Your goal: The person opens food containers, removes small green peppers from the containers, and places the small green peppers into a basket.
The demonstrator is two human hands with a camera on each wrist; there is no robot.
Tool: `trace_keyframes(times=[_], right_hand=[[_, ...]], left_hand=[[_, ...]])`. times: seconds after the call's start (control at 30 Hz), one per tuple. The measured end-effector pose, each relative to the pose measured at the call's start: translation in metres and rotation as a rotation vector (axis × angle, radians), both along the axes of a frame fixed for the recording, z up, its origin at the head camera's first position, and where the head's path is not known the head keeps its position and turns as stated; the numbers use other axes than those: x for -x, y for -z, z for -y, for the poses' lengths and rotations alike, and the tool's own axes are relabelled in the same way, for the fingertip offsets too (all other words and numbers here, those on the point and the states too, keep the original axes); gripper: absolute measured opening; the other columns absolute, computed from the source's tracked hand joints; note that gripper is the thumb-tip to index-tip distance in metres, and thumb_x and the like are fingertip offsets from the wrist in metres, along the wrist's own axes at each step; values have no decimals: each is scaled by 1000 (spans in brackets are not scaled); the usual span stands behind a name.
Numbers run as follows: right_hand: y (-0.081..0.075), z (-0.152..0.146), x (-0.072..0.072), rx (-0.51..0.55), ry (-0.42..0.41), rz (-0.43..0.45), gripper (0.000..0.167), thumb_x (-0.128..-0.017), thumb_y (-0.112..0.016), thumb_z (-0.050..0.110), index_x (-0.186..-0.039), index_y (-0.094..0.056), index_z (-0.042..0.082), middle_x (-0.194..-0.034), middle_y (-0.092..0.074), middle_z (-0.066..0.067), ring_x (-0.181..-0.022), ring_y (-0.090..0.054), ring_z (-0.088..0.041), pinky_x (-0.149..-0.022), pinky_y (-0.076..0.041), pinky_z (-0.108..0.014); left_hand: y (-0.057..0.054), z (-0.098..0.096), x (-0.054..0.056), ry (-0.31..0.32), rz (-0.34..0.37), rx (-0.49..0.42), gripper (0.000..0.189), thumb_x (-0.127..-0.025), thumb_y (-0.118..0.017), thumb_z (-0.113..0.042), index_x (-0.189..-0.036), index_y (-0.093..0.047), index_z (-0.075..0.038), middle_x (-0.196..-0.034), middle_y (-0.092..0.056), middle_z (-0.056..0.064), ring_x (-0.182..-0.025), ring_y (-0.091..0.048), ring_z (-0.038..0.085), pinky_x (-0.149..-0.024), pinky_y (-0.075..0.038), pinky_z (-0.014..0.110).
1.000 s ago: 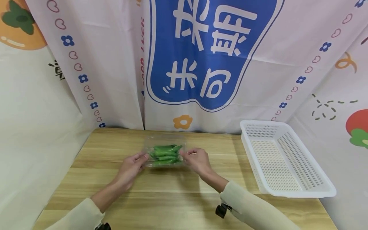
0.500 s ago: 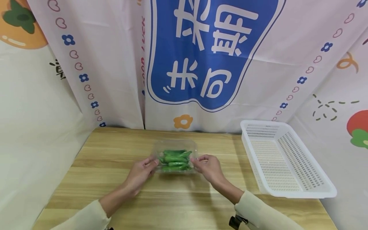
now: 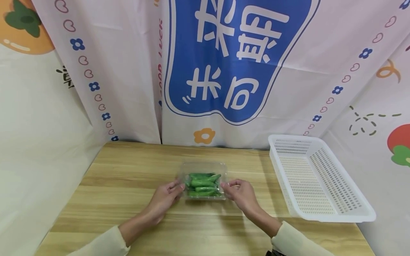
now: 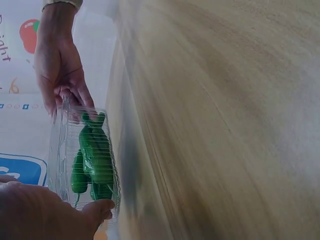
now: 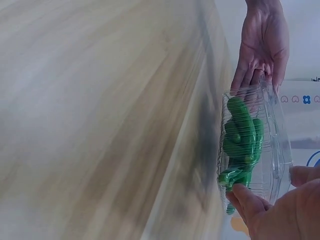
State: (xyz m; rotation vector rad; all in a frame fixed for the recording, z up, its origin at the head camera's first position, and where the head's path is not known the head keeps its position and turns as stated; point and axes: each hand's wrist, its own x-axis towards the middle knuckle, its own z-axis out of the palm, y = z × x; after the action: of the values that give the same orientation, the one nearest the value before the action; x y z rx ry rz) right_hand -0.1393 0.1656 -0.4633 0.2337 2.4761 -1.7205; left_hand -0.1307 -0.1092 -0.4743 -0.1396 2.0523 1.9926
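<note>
One clear box (image 3: 205,167) is gripped between the left hand (image 3: 165,199) and right hand (image 3: 243,195).

A white plastic basket (image 3: 304,181) with slotted walls and a gridded floor stands at the right side of the wood-grained table (image 3: 134,174). Behind hangs a pale printed cloth (image 3: 128,89), bearing a blue panel (image 3: 230,67) with large white characters and, below it, an orange flower (image 3: 204,136). An orange fruit print (image 3: 29,39) shows at upper left, a red one (image 3: 400,138) at far right.

Peppers (image 3: 202,185) in box (image 3: 205,166), basket (image 3: 339,217) on tbl (image 3: 205,234) to R, cloth (image 3: 134,99) bhnd.
</note>
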Motion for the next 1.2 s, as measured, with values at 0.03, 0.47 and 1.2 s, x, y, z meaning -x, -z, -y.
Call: trace_keyframes(times=[0.03, 0.47, 1.2], right_hand=[[1, -1, 0, 4, 1, -1, 35, -95, -81, 29, -103, -72, -3, -90, -80, -15, -80, -79, -23, -74, -63, -39], [9, -5, -6, 34, -5, 16, 37, -94, -82, 25, -108, -70, -7, -95, -79, -19, -80, -79, -29, -73, -64, -46], [20, -15, -4, 1, -62, 14, 44, -93, -84, 24, -120, -69, -7, -98, -80, -15, -79, -76, -22, -68, -64, -39]], left_hand=[[1, -1, -1, 4, 1, -6, 62, -108, -61, -19, -155, -36, 13, -155, -46, 33, -141, -52, 45, -114, -47, 49], [7, -4, -8, 9, 2, 16, 60, -108, -61, -17, -153, -37, 16, -151, -50, 35, -140, -53, 46, -113, -46, 51], [15, -5, -11, -17, -25, 31, 56, -106, -65, -13, -151, -46, 13, -141, -62, 30, -126, -66, 36, -96, -61, 38]])
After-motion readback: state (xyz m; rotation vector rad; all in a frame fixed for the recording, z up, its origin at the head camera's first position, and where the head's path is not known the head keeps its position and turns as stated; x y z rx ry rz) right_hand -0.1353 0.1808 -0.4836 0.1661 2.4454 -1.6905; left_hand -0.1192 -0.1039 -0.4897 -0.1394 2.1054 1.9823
